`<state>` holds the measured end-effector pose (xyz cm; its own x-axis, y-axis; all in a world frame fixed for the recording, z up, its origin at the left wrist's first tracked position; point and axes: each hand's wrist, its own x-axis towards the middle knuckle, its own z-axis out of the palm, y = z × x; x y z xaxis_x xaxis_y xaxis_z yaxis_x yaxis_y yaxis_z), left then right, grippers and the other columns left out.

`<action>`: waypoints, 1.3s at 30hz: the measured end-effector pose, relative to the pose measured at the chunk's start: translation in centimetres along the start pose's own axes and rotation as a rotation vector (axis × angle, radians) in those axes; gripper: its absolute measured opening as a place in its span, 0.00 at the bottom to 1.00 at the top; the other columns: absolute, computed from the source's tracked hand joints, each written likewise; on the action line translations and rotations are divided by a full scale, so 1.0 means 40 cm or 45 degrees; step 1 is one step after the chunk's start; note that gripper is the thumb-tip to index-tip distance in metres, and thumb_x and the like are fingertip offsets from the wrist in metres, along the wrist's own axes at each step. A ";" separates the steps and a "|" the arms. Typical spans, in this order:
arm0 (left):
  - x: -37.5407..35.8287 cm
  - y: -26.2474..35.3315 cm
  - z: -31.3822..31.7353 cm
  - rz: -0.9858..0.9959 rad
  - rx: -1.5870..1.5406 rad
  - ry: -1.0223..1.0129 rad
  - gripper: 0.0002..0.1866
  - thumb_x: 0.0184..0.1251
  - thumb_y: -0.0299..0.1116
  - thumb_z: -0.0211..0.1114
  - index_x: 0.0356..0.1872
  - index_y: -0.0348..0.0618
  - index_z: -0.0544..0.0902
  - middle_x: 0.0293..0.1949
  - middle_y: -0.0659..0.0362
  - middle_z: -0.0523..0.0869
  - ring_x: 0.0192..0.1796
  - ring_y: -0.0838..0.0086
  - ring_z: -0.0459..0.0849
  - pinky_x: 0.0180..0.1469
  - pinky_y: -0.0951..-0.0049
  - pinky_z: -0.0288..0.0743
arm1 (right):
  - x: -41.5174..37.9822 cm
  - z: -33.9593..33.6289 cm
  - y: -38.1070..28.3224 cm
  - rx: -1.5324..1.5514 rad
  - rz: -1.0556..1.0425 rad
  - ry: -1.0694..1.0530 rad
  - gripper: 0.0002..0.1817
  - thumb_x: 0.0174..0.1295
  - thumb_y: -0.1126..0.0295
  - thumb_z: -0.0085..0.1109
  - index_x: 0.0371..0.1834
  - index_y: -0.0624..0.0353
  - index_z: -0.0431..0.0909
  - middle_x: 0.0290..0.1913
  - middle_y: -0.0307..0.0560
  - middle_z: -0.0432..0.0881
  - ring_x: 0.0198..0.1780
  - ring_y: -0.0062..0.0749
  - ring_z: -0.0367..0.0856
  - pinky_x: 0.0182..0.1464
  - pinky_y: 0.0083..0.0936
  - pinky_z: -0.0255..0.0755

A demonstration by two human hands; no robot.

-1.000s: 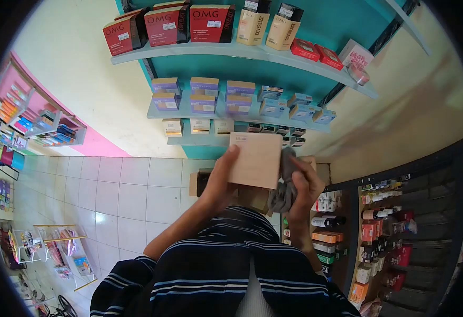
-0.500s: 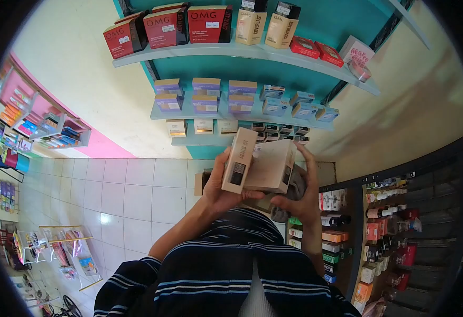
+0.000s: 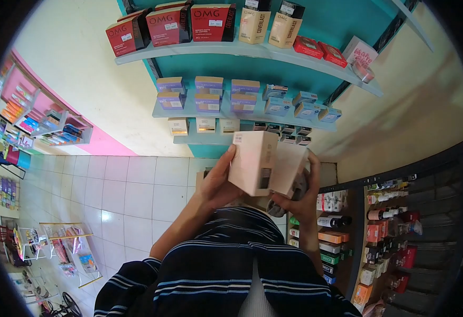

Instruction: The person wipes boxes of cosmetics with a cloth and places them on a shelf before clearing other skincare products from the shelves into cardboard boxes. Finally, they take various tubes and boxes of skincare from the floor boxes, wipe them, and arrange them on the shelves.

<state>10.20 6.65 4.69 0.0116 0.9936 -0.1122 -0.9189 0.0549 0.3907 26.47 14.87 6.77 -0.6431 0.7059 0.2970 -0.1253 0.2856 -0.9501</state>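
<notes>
Since the earlier frame, our left-hand box [image 3: 248, 162] has turned its broad face towards us, and the right-hand box [image 3: 289, 168] now tilts partly behind it. Our left hand [image 3: 215, 182] grips the first along its left edge; our right hand [image 3: 306, 194] pinches the second between thumb at the lower corner and finger at the far edge, a bunched grey cloth [image 3: 277, 208] showing below. Both boxes are up before our chest, close together, probably so we can look over their faces; the cloth seems tucked there to leave fingers usable. Print on the left-hand box, corner label included, is too small to read. Along the upper shelf [image 3: 205, 49], red boxes [image 3: 214, 22] say OMG and cream boxes [image 3: 255, 26] say COVERLAST.
</notes>
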 end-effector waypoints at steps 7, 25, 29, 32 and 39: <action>-0.009 0.068 -0.064 0.195 0.172 -0.080 0.26 0.63 0.48 0.47 0.57 0.45 0.59 0.54 0.53 0.67 0.55 0.64 0.68 0.55 0.57 0.64 | -0.007 -0.035 -0.003 0.305 -0.084 0.382 0.57 0.24 0.51 0.74 0.58 0.63 0.49 0.51 0.48 0.64 0.54 0.35 0.66 0.54 0.30 0.64; 0.019 0.006 0.014 0.022 -0.218 -0.206 0.45 0.47 0.70 0.41 0.55 0.37 0.62 0.42 0.51 0.71 0.42 0.63 0.71 0.42 0.63 0.66 | -0.016 -0.042 0.024 0.234 -0.003 0.231 0.54 0.22 0.56 0.72 0.58 0.63 0.53 0.52 0.47 0.64 0.55 0.35 0.65 0.56 0.29 0.61; 0.005 0.001 0.009 0.071 -0.216 -0.100 0.44 0.48 0.66 0.42 0.57 0.36 0.60 0.53 0.47 0.67 0.55 0.57 0.67 0.54 0.58 0.62 | -0.016 -0.041 0.025 0.211 0.017 0.202 0.54 0.20 0.59 0.72 0.58 0.61 0.54 0.53 0.48 0.63 0.55 0.36 0.66 0.55 0.30 0.62; 0.002 -0.007 -0.003 0.015 -0.333 -0.210 0.46 0.47 0.67 0.43 0.59 0.36 0.58 0.57 0.46 0.63 0.59 0.56 0.63 0.58 0.55 0.59 | -0.019 -0.036 0.027 0.213 0.129 0.145 0.54 0.20 0.62 0.72 0.59 0.60 0.53 0.55 0.48 0.63 0.55 0.37 0.66 0.55 0.30 0.63; 0.010 -0.034 -0.028 -0.072 -0.659 -0.584 0.47 0.46 0.65 0.52 0.62 0.41 0.51 0.59 0.45 0.59 0.62 0.50 0.58 0.59 0.40 0.50 | -0.022 -0.047 0.046 0.210 0.219 0.038 0.55 0.20 0.65 0.71 0.61 0.58 0.51 0.55 0.46 0.64 0.55 0.36 0.66 0.55 0.29 0.62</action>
<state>11.00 6.87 3.11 0.1254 0.9382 0.3227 -0.9805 0.1667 -0.1036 28.22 16.00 4.95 -0.6435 0.7544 0.1299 -0.1391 0.0516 -0.9889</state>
